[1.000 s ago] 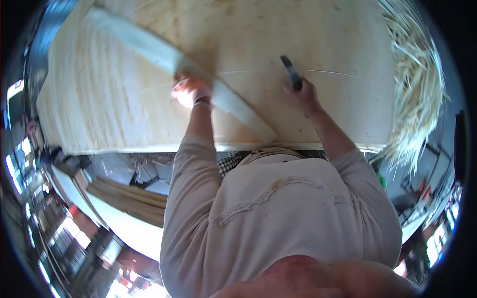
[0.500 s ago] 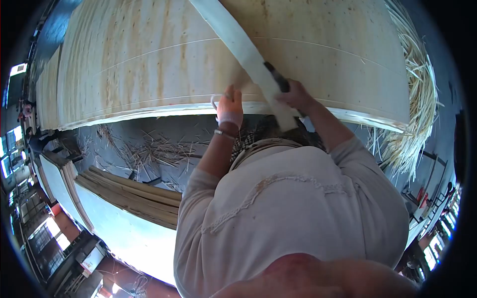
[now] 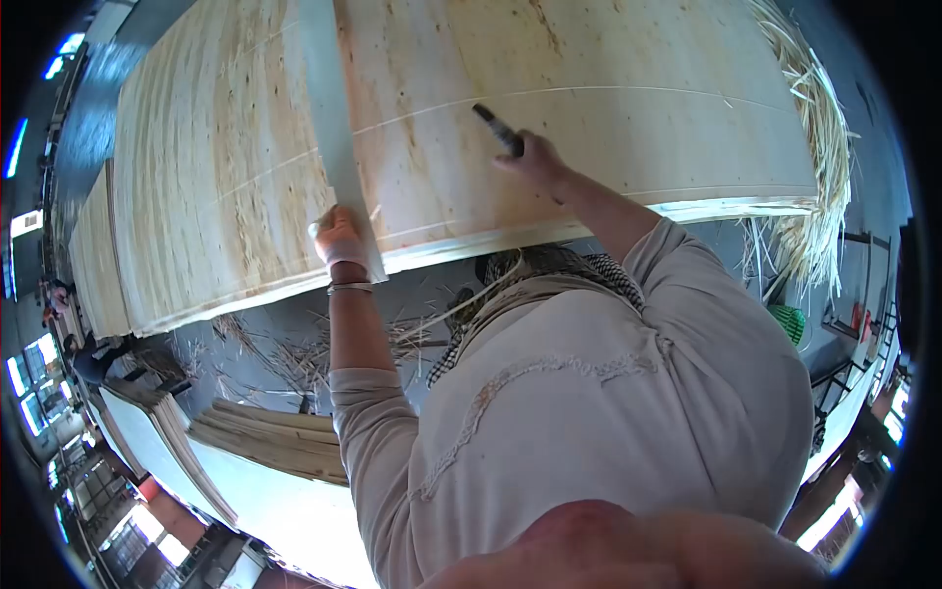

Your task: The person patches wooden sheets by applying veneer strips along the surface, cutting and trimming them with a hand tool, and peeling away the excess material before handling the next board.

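Note:
My left hand (image 3: 337, 236), partly covered by a pale glove, is at the near end of a long pale strip (image 3: 332, 108), its fingers curled over it. The strip runs away from me across a large wood veneer sheet (image 3: 608, 137), its near end hanging over the front edge. To the right, my right hand (image 3: 535, 162) is wrapped around a short, dark stick-like tool (image 3: 497, 128), held above the veneer and pointing away to the left. I cannot make out whether the tool has a blade.
The veneer lies on a broad stack. Shredded wood strips (image 3: 819, 118) hang off its right end, and scraps (image 3: 294, 358) litter the floor. Behind on the left are bundled wooden boards (image 3: 265, 437) and a white panel (image 3: 285, 501). A person (image 3: 88, 361) is at the far left.
The pale strip has moved left and turned nearly straight away from me. My left hand moved left and now grips it. My right hand, still holding the tool, moved left and farther out.

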`<state>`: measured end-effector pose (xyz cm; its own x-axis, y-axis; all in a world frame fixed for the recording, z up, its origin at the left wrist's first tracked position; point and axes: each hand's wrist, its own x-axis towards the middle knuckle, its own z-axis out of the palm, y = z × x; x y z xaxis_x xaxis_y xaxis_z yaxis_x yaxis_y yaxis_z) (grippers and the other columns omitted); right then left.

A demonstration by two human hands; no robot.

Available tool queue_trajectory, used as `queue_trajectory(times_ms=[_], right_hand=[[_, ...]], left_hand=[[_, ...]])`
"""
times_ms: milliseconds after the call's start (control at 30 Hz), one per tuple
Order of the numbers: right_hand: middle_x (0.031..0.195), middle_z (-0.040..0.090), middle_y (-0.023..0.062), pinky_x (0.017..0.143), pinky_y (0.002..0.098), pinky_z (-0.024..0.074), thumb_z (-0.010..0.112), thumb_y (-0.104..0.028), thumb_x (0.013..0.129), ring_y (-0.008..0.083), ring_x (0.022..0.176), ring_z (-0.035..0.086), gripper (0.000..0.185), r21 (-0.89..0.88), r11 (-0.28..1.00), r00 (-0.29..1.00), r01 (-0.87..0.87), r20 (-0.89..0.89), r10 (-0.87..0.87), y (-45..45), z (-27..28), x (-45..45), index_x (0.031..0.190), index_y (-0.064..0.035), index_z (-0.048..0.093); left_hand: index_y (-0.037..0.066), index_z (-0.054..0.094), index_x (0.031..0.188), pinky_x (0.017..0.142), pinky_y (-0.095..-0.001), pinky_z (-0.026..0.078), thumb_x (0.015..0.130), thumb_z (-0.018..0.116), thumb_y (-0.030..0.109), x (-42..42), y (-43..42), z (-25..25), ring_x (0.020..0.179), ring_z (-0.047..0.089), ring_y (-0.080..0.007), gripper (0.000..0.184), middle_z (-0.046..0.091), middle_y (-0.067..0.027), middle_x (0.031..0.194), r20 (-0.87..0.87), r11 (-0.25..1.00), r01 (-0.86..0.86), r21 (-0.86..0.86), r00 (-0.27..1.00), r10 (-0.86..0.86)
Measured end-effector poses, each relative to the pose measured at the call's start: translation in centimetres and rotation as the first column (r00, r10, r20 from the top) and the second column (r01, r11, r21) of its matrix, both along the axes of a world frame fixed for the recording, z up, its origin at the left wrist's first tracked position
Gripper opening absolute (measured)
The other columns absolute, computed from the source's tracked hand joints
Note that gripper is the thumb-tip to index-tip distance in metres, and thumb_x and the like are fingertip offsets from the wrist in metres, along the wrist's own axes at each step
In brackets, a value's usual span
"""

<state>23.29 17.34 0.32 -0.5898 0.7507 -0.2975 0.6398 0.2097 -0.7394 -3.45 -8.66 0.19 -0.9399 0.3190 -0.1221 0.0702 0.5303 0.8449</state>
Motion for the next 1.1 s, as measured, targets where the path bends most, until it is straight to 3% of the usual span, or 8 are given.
queue_trajectory(times_ms=[133,267,367,400,533,633,867,1100], right_hand=[[0.095,0.067,0.0242,0.077,0.048,0.0512,0.079,-0.039,0.073,0.041,0.09,0.065,0.05,0.17,0.974,0.988,0.153,-0.043,-0.147,5.5,-2.7,-5.6,0.099,-0.0008,0.061],[0.094,0.067,0.024,0.075,0.0478,0.0513,0.078,-0.039,0.075,0.0411,0.088,0.065,0.05,0.236,0.949,0.971,0.211,0.063,-0.232,9.6,-3.3,-11.3,0.1,0.0009,0.059],[0.096,0.067,0.0238,0.077,0.0475,0.0512,0.078,-0.043,0.075,0.0403,0.089,0.065,0.054,0.266,0.939,0.946,0.22,0.176,-0.271,12.1,-2.7,-14.4,0.101,0.001,0.059],[0.098,0.066,0.0236,0.078,0.0477,0.0511,0.078,-0.045,0.075,0.0399,0.091,0.065,0.056,0.268,0.936,0.932,0.227,0.219,-0.288,12.9,-2.3,-15.3,0.102,0.0003,0.059],[0.105,0.067,0.0197,0.082,0.0465,0.0506,0.076,-0.055,0.074,0.0355,0.1,0.064,0.063,0.38,0.902,0.897,0.203,0.297,-0.327,17.0,-3.1,-18.2,0.108,-0.0044,0.059],[0.108,0.066,0.0171,0.083,0.0454,0.0505,0.076,-0.058,0.073,0.0325,0.103,0.063,0.067,0.295,0.925,0.869,0.24,0.359,-0.34,20.4,0.0,-21.1,0.112,-0.0066,0.059],[0.099,0.068,0.0187,0.078,0.0472,0.0506,0.074,-0.05,0.078,0.0343,0.093,0.066,0.06,0.294,0.931,0.904,0.216,0.301,-0.305,30.5,-2.1,-26.5,0.115,-0.0053,0.057],[0.103,0.067,0.0198,0.082,0.0479,0.0507,0.065,-0.044,0.086,0.0371,0.099,0.065,0.045,0.184,0.914,0.906,0.363,0.159,-0.392,26.0,-0.8,-24.2,0.112,-0.008,0.059]], left_hand=[[0.009,0.07,0.106,0.073,-0.0402,0.051,0.092,0.057,0.028,-11.9,-1.4,-3.0,0.082,0.067,-0.0316,0.027,0.07,-0.0172,0.095,-0.069,0.887,0.111,-0.448,0.985,-0.158],[0.01,0.066,0.116,0.08,-0.0457,0.05,0.091,0.056,0.029,-16.7,-0.5,-1.5,0.1,0.063,-0.0384,0.033,0.062,-0.023,0.119,-0.311,0.778,0.083,-0.623,0.886,-0.344],[0.008,0.066,0.114,0.085,-0.0435,0.049,0.091,0.056,0.03,-20.9,1.2,-4.2,0.103,0.062,-0.0388,0.034,0.063,-0.02,0.118,-0.612,0.829,-0.054,-0.557,0.701,-0.366],[0.008,0.063,0.12,0.095,-0.0412,0.045,0.093,0.054,0.032,-22.3,2.0,-4.7,0.113,0.057,-0.0351,0.038,0.06,-0.0148,0.126,-0.528,0.776,-0.027,-0.63,0.748,-0.403],[0.013,0.055,0.132,0.105,-0.0429,0.034,0.095,0.05,0.031,-21.8,5.6,-2.1,0.129,0.046,-0.0282,0.042,0.048,-0.0104,0.141,-0.429,0.656,-0.022,-0.755,0.773,-0.467],[0.011,0.056,0.128,0.103,-0.0457,0.036,0.094,0.051,0.025,-21.8,5.8,-2.6,0.13,0.044,-0.0314,0.038,0.05,-0.0127,0.138,-0.484,0.69,-0.047,-0.722,0.747,-0.456],[0.005,0.056,0.124,0.1,-0.0493,0.039,0.092,0.052,0.019,-21.7,6.8,-2.0,0.128,0.045,-0.0357,0.035,0.05,-0.0181,0.134,-0.489,0.747,0.015,-0.664,0.748,-0.449],[0.003,0.055,0.124,0.099,-0.0497,0.04,0.091,0.052,0.016,-21.7,7.1,-1.7,0.127,0.045,-0.0378,0.036,0.05,-0.0194,0.134,-0.466,0.723,0.023,-0.69,0.751,-0.469]])
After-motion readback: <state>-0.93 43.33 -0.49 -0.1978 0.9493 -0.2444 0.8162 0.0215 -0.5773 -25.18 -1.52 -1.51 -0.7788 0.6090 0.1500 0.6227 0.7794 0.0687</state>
